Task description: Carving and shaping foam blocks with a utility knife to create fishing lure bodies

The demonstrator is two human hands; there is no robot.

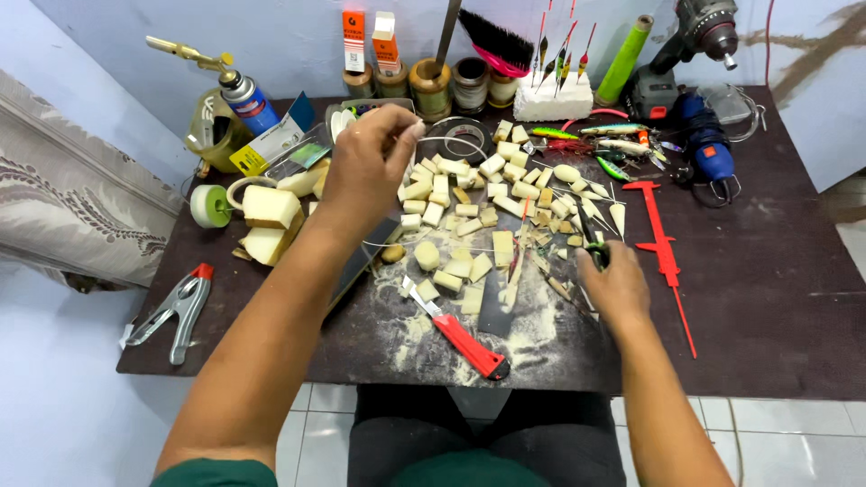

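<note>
Thin wire held between two hands over the desk (767, 298).
Left hand (370, 167) pinches the springy, light wire (451, 142) at 11 o'clock; right hand (613, 284) grips pliers (591, 248) at 3 o'clock.

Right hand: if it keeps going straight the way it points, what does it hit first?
The right hand points up the table. First in line, probably, are the pointed pale carved wood pieces; the painted fishing lures lie beyond. Depth is unclear.

Tool (594, 248) mostly hidden in right hand (613, 289)
</note>
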